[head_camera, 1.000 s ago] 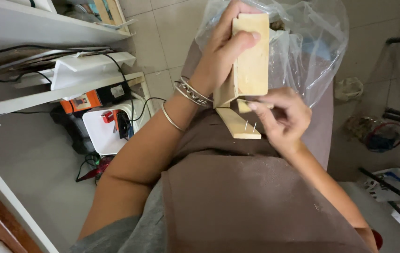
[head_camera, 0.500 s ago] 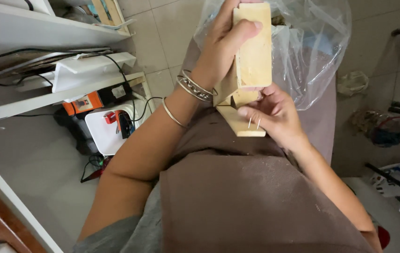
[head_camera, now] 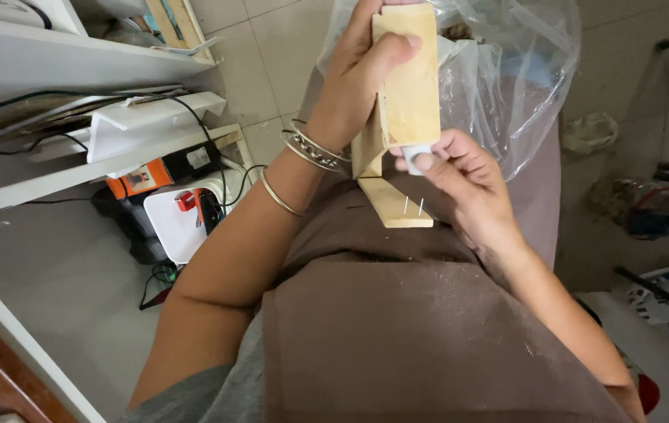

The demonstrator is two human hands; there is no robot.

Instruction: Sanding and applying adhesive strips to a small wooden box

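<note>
Seen from the head camera, the left hand [head_camera: 362, 74] is clamped round an upright wooden block [head_camera: 406, 78], held over the lap in front of a clear plastic bag [head_camera: 506, 86]; a second wooden piece [head_camera: 391, 202] juts out below it with two thin nails [head_camera: 413, 206] standing in its end. Beside it, the right hand [head_camera: 459, 176] pinches a small white piece [head_camera: 416, 150] against the block's lower edge, fingers closed on it. Judging by this, a firm left grip and fingertips kept off the nail points matter most
</note>
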